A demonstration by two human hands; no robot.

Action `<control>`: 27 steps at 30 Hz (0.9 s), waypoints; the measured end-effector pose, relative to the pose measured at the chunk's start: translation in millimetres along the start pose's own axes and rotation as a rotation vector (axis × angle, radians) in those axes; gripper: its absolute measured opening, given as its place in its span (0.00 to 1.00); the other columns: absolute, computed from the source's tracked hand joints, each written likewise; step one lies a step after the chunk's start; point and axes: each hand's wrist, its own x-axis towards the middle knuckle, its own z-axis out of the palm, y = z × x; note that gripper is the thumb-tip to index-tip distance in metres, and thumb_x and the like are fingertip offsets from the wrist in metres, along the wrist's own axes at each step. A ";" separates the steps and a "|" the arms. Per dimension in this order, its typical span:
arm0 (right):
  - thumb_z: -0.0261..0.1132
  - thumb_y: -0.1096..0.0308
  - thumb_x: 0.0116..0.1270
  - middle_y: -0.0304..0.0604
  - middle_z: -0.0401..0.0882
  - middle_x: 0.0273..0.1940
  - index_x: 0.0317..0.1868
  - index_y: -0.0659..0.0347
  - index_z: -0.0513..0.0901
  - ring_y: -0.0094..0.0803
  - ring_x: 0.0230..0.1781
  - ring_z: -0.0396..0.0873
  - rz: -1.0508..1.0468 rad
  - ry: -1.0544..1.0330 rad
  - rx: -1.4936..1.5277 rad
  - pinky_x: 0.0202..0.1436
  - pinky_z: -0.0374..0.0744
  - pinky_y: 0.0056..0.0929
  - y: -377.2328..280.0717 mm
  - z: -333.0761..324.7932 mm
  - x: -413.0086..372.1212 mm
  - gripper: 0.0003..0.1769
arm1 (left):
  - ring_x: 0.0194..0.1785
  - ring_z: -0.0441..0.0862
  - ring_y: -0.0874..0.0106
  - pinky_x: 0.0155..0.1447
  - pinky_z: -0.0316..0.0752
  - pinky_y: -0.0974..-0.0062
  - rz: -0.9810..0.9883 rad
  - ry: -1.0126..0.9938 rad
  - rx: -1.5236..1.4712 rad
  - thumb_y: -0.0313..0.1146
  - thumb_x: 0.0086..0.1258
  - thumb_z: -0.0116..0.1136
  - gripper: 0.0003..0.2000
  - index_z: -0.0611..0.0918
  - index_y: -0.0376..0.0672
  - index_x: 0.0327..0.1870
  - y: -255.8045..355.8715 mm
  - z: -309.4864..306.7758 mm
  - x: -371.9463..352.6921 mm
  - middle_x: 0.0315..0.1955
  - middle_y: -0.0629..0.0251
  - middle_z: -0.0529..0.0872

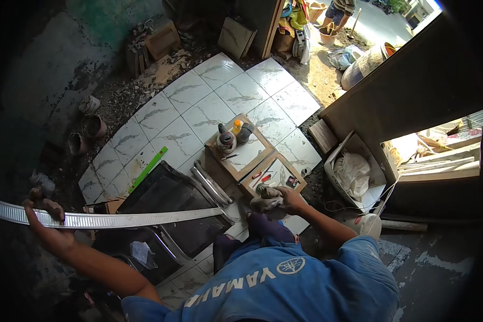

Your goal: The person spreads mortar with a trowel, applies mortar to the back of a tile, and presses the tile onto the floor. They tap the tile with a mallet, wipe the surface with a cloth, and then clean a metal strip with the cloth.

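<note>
In my left hand (51,222) is a long, shiny, ribbed metal strip (129,220), my fingers curled around it near its left end. The strip runs across the view, its right end over a black perforated chair (172,196) with metal tubes. My right hand (291,200) is closed on a crumpled greyish rag (266,203) in front of my body. Just beyond the rag, a wooden-framed panel (274,170) carries small red-handled tools (265,177) and a small dark box (292,182). A power tool (226,140) and an orange-capped bottle (236,126) stand on the adjoining panel.
Marble-patterned tiles (198,115) cover the floor, with rubble (123,86) along the wall. A green level (148,169) lies by the chair. To the right stands a white container (378,185) holding a sack (353,174). Outside the doorway, another person (340,13) bends over a bucket (328,36).
</note>
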 end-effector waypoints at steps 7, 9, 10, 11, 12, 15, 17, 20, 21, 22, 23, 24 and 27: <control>0.72 0.67 0.50 0.49 0.84 0.49 0.55 0.64 0.79 0.39 0.50 0.82 0.092 0.310 0.180 0.57 0.76 0.33 21.9 -103.0 5.1 0.29 | 0.18 0.69 0.79 0.22 0.63 0.83 0.023 0.007 -0.018 0.46 0.74 0.51 0.19 0.77 0.35 0.47 -34.5 18.9 -6.1 0.19 0.66 0.74; 0.73 0.69 0.54 0.44 0.84 0.49 0.56 0.64 0.78 0.30 0.49 0.81 0.142 0.377 0.323 0.56 0.77 0.30 6.4 -125.4 3.8 0.27 | 0.19 0.70 0.79 0.22 0.64 0.81 -0.018 0.090 0.001 0.46 0.74 0.51 0.19 0.77 0.35 0.47 -39.6 15.8 -7.6 0.19 0.66 0.75; 0.73 0.69 0.55 0.44 0.84 0.49 0.56 0.65 0.78 0.28 0.49 0.81 0.103 0.429 0.353 0.56 0.77 0.28 2.5 -133.9 2.4 0.27 | 0.19 0.70 0.78 0.22 0.65 0.81 -0.018 0.088 0.013 0.46 0.74 0.50 0.19 0.77 0.36 0.47 -41.8 11.5 -7.7 0.18 0.66 0.75; 0.73 0.69 0.57 0.43 0.83 0.49 0.56 0.65 0.77 0.27 0.49 0.80 0.061 0.480 0.379 0.56 0.77 0.27 1.9 -143.3 -0.1 0.26 | 0.19 0.71 0.78 0.22 0.65 0.81 -0.017 0.090 0.020 0.46 0.74 0.50 0.18 0.77 0.36 0.47 -43.7 7.4 -7.5 0.18 0.66 0.75; 0.72 0.69 0.58 0.42 0.83 0.50 0.56 0.65 0.76 0.27 0.49 0.80 0.018 0.557 0.496 0.55 0.77 0.27 10.2 -149.3 -0.4 0.26 | 0.19 0.71 0.78 0.22 0.65 0.81 -0.016 0.094 0.015 0.46 0.74 0.50 0.18 0.77 0.36 0.47 -45.9 2.6 -7.2 0.18 0.66 0.75; 0.69 0.67 0.60 0.43 0.82 0.52 0.58 0.66 0.76 0.27 0.50 0.80 0.010 0.605 0.462 0.55 0.77 0.27 14.6 -177.5 -21.1 0.25 | 0.21 0.72 0.78 0.23 0.66 0.80 -0.031 0.078 0.007 0.45 0.74 0.50 0.17 0.77 0.38 0.48 -54.1 -16.6 -5.4 0.23 0.65 0.78; 0.67 0.69 0.61 0.44 0.82 0.52 0.58 0.66 0.76 0.28 0.51 0.80 0.019 0.688 0.522 0.56 0.77 0.28 1.9 -190.1 -38.3 0.25 | 0.22 0.73 0.77 0.23 0.67 0.79 -0.048 0.025 0.007 0.44 0.74 0.51 0.16 0.76 0.39 0.49 -65.3 -33.0 1.1 0.30 0.64 0.80; 0.64 0.67 0.59 0.44 0.80 0.53 0.60 0.66 0.74 0.30 0.51 0.79 0.045 0.782 0.555 0.56 0.76 0.29 15.4 -207.1 -57.3 0.27 | 0.27 0.78 0.74 0.27 0.73 0.78 -0.016 -0.024 0.016 0.42 0.74 0.51 0.16 0.74 0.38 0.51 -72.6 -30.6 -1.5 0.41 0.61 0.80; 0.62 0.66 0.58 0.44 0.79 0.53 0.61 0.66 0.73 0.30 0.51 0.78 0.105 0.821 0.531 0.55 0.76 0.29 28.7 -212.7 -60.9 0.29 | 0.29 0.79 0.72 0.29 0.76 0.77 0.006 -0.018 0.035 0.41 0.75 0.50 0.15 0.73 0.38 0.52 -74.0 -23.4 -2.9 0.44 0.60 0.80; 0.62 0.66 0.58 0.44 0.79 0.53 0.61 0.66 0.73 0.30 0.51 0.78 0.099 0.827 0.529 0.55 0.76 0.29 42.8 -217.4 -62.8 0.29 | 0.37 0.82 0.68 0.35 0.81 0.74 0.055 -0.173 0.026 0.39 0.76 0.48 0.15 0.72 0.37 0.54 -83.6 -25.7 2.5 0.49 0.57 0.78; 0.63 0.66 0.58 0.44 0.79 0.52 0.60 0.66 0.73 0.30 0.50 0.78 0.117 0.849 0.514 0.55 0.76 0.28 56.1 -221.3 -64.1 0.28 | 0.44 0.83 0.64 0.40 0.85 0.69 0.048 -0.241 0.029 0.39 0.77 0.47 0.17 0.69 0.35 0.57 -86.4 -17.2 1.9 0.53 0.54 0.77; 0.63 0.66 0.57 0.44 0.79 0.52 0.60 0.65 0.73 0.30 0.49 0.78 0.136 0.869 0.496 0.54 0.76 0.28 62.2 -224.0 -63.0 0.28 | 0.47 0.83 0.61 0.43 0.85 0.66 0.039 -0.274 0.017 0.40 0.77 0.46 0.19 0.68 0.34 0.59 -85.3 -1.0 -1.5 0.54 0.53 0.76; 0.64 0.66 0.55 0.45 0.80 0.52 0.61 0.66 0.73 0.32 0.50 0.79 0.145 0.897 0.527 0.56 0.76 0.30 79.3 -236.4 -47.6 0.31 | 0.54 0.79 0.59 0.50 0.84 0.60 0.021 -0.401 -0.065 0.41 0.77 0.47 0.23 0.65 0.33 0.63 -90.6 47.5 -2.8 0.58 0.51 0.73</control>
